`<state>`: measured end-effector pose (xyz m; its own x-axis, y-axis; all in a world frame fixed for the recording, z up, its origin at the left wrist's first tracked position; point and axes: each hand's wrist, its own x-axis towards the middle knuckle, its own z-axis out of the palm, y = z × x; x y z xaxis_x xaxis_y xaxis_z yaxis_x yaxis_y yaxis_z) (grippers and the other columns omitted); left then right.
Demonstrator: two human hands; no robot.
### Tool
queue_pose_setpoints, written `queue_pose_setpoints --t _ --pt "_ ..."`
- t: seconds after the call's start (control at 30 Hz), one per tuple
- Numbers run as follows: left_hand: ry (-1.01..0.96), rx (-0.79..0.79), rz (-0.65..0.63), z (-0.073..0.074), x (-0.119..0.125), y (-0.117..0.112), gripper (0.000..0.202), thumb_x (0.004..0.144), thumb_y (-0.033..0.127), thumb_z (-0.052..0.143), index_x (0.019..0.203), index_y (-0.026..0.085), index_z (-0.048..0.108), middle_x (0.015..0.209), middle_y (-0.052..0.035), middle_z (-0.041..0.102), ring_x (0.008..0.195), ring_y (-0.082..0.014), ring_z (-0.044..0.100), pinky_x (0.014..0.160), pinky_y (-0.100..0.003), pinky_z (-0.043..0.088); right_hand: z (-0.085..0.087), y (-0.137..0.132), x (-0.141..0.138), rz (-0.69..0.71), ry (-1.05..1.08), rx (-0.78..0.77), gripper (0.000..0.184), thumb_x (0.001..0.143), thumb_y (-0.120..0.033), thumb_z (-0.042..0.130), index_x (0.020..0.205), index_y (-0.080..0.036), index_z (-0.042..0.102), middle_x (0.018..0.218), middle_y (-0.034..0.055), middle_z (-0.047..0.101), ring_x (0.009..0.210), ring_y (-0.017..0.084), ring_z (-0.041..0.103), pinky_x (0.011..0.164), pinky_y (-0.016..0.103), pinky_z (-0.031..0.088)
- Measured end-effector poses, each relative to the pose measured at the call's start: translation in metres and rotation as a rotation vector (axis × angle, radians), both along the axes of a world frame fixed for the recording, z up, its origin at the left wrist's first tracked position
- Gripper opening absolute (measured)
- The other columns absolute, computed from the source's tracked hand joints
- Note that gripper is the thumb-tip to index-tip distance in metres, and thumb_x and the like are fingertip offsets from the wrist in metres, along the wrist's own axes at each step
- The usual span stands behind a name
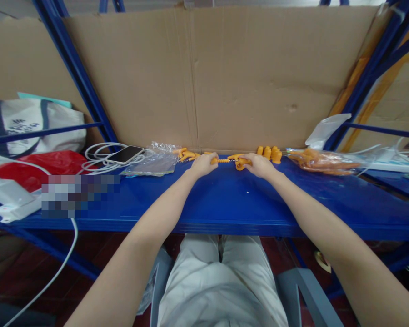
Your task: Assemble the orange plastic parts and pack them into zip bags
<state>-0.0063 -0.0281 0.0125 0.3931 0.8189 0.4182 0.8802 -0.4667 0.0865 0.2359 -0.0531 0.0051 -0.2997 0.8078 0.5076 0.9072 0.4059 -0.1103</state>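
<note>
Both my hands are at the back of the blue shelf, fingers closed round small orange plastic parts. My left hand (203, 166) grips a thin orange spiral rod (224, 160), which points right toward the other hand. In my right hand (261, 166) is an orange piece with a round ring end (240, 164). The rod's tip comes close to that piece; whether they touch I cannot tell. Left of my left hand lie several loose orange parts (187, 155). Behind my right hand stand several orange stepped, knob-like parts (276, 155).
A clear plastic bag (150, 165) and a phone (127, 154) with coiled white cable lie left. Farther left are a red bag (51, 165) and a white power strip (17, 200). At right sits a bag of orange parts (322, 162). A cardboard panel (231, 81) closes the back.
</note>
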Motion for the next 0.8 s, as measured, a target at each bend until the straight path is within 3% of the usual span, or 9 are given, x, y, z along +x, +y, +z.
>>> queue_pose_setpoints --t 0.17,0.33,0.47,0.8 --pt "-0.033 0.03 -0.075 -0.0029 0.0046 0.0015 0.031 0.085 0.025 0.056 0.114 0.021 0.067 0.102 -0.007 0.075 0.097 -0.0235 0.07 0.082 -0.03 0.052 -0.0009 -0.0011 -0.0058 0.055 0.005 0.002 0.043 0.085 -0.014 0.062 0.127 -0.016 0.067 0.128 0.0134 0.069 0.117 0.031 0.066 0.1 0.045 0.052" --pt "-0.028 0.058 -0.117 -0.0029 0.0098 -0.0017 0.029 0.083 0.024 0.057 0.11 0.019 0.068 0.099 -0.0073 0.075 0.094 -0.0234 0.07 0.08 -0.03 0.052 -0.0043 -0.0013 -0.0067 0.145 -0.01 0.069 0.044 0.085 -0.015 0.061 0.128 -0.022 0.067 0.125 0.0084 0.071 0.114 0.029 0.068 0.098 0.045 0.054" --pt "-0.035 0.06 -0.118 -0.0024 0.0097 -0.003 0.029 0.082 0.024 0.057 0.109 0.019 0.068 0.098 -0.0073 0.075 0.093 -0.0236 0.07 0.08 -0.03 0.052 -0.0053 0.0004 -0.0036 0.176 -0.014 0.12 0.041 0.086 -0.018 0.062 0.126 -0.02 0.067 0.124 0.0092 0.072 0.113 0.028 0.068 0.097 0.044 0.055" --pt "-0.051 0.053 -0.144 -0.0052 0.0086 0.0011 0.029 0.08 0.024 0.059 0.107 0.019 0.068 0.098 -0.006 0.075 0.09 -0.0214 0.07 0.078 -0.029 0.052 -0.0013 -0.0014 -0.0032 0.208 -0.081 0.085 0.033 0.087 -0.016 0.063 0.119 -0.021 0.071 0.121 0.0099 0.072 0.111 0.028 0.067 0.098 0.046 0.052"
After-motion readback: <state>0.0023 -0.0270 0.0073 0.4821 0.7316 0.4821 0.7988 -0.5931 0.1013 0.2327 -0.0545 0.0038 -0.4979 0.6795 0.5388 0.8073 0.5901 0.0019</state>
